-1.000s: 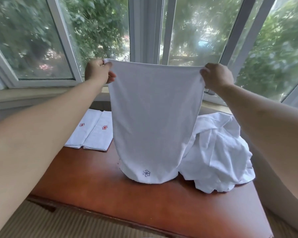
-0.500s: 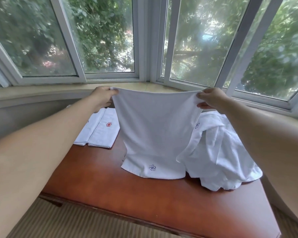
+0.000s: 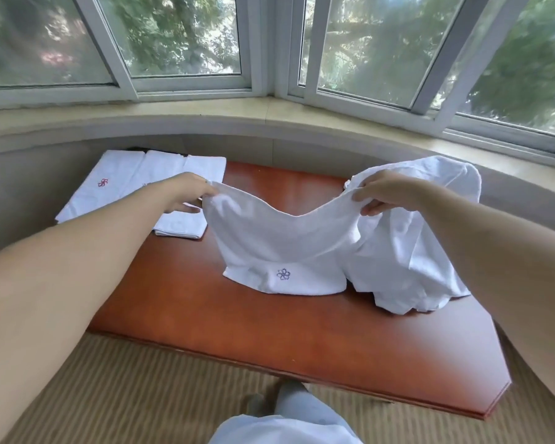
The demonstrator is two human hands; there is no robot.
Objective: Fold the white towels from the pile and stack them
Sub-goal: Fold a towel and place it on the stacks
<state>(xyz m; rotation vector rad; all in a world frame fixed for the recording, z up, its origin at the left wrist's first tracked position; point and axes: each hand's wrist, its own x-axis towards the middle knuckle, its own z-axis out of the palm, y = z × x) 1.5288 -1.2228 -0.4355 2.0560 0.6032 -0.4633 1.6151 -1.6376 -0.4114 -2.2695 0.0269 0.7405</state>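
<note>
Holding the towel (image 3: 279, 241) by its two top corners, you have it strung left to right between your hands, its top edge sagging in the middle and its flower-marked bottom hem already resting on the worktop (image 3: 237, 331). Your left hand (image 3: 186, 192) pinches the left corner just near of the folded towels (image 3: 141, 174); your right hand (image 3: 388, 190) pinches the right corner, in front of the unfolded pile (image 3: 430, 245), possibly brushing it, though the white-on-white hides that. Both arms reach forward, about level. The towel's free length lies below and near of your fingers (image 3: 370, 208), so the fold likely goes toward you.
</note>
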